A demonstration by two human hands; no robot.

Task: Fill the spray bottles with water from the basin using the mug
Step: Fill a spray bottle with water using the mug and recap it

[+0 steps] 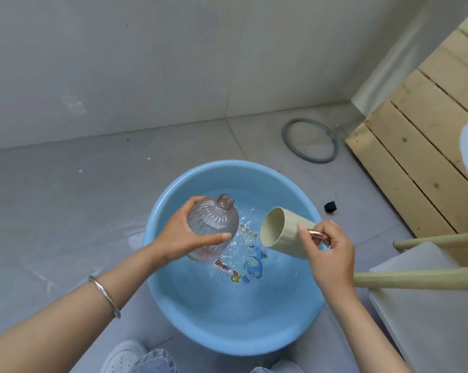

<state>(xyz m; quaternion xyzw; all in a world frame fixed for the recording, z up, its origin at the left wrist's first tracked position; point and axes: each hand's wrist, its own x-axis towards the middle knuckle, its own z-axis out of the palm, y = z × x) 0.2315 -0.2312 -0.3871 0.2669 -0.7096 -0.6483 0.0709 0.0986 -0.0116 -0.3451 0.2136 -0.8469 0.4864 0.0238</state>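
Observation:
A round blue basin [173, 300] with water in it stands on the floor in front of me. Above its left half my left hand [179, 235] grips a clear ribbed spray bottle [212, 223] with no cap, its open neck pointing up and away. My right hand [329, 249] holds a pale green mug [286, 232] by its copper handle over the basin's right side. The mug is tipped on its side, its mouth facing the bottle. Water splashes on the surface between bottle and mug.
A grey ring [309, 141] lies on the tiled floor beyond the basin. A small black cap [330, 206] sits by the basin's right rim. A wooden pallet [426, 146] leans at the right, above a white stool [429, 300] with wooden rungs. My shoe [123, 356] is below the basin.

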